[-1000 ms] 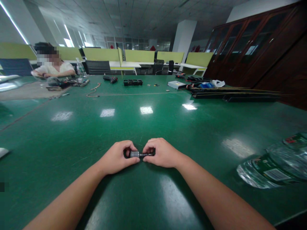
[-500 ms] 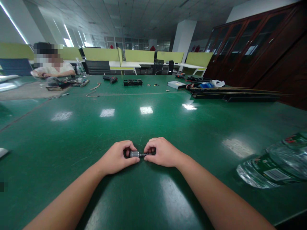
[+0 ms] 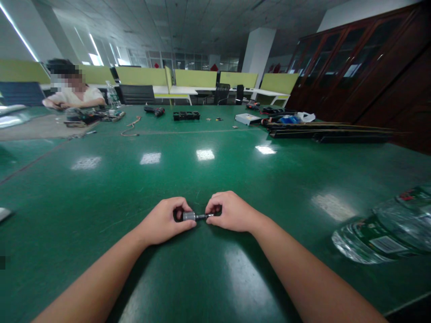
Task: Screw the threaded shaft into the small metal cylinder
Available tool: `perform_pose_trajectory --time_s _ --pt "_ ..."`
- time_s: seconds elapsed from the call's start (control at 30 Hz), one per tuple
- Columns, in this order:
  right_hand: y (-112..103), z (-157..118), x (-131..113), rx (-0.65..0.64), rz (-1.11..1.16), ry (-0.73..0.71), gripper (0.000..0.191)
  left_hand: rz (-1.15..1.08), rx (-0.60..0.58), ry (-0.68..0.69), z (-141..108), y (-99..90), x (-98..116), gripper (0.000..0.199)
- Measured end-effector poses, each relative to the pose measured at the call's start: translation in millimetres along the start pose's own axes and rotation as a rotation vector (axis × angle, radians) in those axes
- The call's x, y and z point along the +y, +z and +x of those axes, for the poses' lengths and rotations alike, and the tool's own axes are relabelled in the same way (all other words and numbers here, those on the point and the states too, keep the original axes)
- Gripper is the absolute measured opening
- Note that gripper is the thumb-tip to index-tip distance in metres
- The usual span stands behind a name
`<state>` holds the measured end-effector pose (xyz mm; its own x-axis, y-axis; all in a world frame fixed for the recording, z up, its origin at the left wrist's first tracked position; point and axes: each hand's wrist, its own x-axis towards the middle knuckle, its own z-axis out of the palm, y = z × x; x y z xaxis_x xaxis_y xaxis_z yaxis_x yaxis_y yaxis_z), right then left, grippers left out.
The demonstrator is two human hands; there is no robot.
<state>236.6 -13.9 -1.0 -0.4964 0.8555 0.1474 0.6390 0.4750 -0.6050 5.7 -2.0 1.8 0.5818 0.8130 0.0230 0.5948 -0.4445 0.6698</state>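
Observation:
My left hand [image 3: 167, 220] is closed around a small grey metal cylinder [image 3: 189, 216], which lies level just above or on the green table [image 3: 188, 179]. A thin dark shaft [image 3: 201, 217] sticks out of the cylinder's right side. The fingertips of my right hand [image 3: 229, 211] pinch the far end of this shaft. A short stretch of shaft shows between the two hands. The cylinder's left end is partly hidden by my left fingers.
A large clear bottle [image 3: 387, 229] lies at the right. Along the far side are a power drill [image 3: 154, 111], a black frame [image 3: 186, 116], a white box [image 3: 248, 119] and long dark bars [image 3: 323, 133]. A person [image 3: 76, 96] sits at the far left.
My right hand has moved slightly right and away from me along the shaft, so more of the shaft shows. My left hand has stayed in place.

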Motion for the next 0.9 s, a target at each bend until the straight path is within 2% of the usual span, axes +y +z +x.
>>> perform_pose_trajectory --time_s 0.17,0.43,0.63,0.9 --pt "-7 -1 2 -0.018 -0.005 0.027 0.009 0.009 -0.004 -0.01 0 -0.5 1 0.022" --pt "-18 -3 15 0.005 -0.034 0.193 0.01 0.027 -0.001 -0.016 0 -0.5 3 0.023" --pt "-15 -3 13 -0.031 -0.004 0.1 0.011 0.022 -0.002 -0.012 0 -0.8 2 0.023" --pt "13 4 1 0.074 0.105 -0.058 0.017 0.007 -0.001 -0.015 1 0.4 -1 0.024"
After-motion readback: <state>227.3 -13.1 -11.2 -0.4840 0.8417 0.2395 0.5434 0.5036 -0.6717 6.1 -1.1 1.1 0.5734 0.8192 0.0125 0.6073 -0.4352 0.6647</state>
